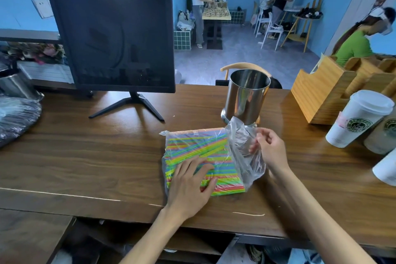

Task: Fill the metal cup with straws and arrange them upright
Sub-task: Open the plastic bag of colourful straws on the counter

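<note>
We are pressing the left hand [191, 180] flat on light, slippery straws [197, 150]; right hand [269, 149] pinching the limp bag [242, 135] mouth. Metal cup [247, 94] standing empty.

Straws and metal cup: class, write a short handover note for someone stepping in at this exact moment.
Left hand: flat, fingers spread, pressing on the bag of straws lying on the wooden counter.
Right hand: pinches the loose open end of the plastic bag, lifted at the right.
Metal cup: upright behind the bag, looks empty.
Done: bag end held open.
Left: take the straws out, fill the cup, stand them upright.
</note>
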`<state>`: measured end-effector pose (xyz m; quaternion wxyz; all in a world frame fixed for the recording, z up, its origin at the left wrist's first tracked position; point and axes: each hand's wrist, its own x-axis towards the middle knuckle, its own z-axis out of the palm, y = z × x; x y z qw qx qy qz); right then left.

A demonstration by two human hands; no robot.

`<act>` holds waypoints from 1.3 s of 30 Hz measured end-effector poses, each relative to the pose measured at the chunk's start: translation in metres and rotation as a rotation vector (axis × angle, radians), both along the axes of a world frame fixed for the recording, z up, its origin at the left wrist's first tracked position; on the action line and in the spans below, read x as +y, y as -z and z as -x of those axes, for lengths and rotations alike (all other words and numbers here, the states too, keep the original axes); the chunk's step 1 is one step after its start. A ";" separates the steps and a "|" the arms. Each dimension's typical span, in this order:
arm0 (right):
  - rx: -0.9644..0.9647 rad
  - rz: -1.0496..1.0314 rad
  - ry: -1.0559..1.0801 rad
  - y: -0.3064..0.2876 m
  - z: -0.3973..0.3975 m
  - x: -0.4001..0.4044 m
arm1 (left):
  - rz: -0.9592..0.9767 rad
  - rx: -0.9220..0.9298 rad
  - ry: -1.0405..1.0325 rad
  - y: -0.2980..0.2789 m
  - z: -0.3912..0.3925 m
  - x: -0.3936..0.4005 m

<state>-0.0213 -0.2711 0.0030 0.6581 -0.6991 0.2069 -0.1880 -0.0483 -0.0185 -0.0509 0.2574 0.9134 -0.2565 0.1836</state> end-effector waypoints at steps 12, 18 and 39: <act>0.353 0.559 0.094 0.023 0.022 -0.032 | 0.052 0.095 -0.002 -0.010 0.000 0.008; 0.489 0.790 0.123 0.027 0.022 -0.037 | 0.071 0.125 0.027 -0.014 0.001 0.011; 0.283 0.387 -0.195 0.004 0.019 0.009 | 0.094 0.290 -0.081 -0.017 -0.025 0.038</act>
